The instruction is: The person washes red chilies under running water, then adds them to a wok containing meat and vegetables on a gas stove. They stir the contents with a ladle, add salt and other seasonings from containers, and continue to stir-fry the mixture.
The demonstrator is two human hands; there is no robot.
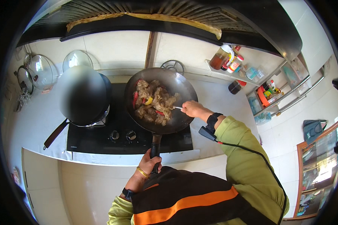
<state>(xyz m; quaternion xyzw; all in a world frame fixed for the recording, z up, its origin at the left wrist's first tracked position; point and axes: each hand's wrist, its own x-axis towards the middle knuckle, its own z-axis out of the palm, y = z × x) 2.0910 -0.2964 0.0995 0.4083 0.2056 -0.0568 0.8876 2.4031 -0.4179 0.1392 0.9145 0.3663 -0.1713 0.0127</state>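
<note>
A wok (183, 84) sits on the right side of the black gas stove, holding browned pieces of food (157, 104) that look like meat. Red chillies (135, 99) and a yellow piece (149, 101) show among them. My left hand (150, 162) grips the wok's black handle (155, 150) at the front. With my right hand (193, 108) I hold the metal handle of a utensil (178, 107) over the wok's right side. Its working end is hidden in the food, so its kind cannot be told.
A second dark pan (87, 104), partly blurred, stands on the left burner, its handle (56, 134) jutting toward the front left. Glass lids (40, 72) lean at the wall. Bottles (220, 57) line a shelf at the right, and a range hood (124, 25) hangs overhead.
</note>
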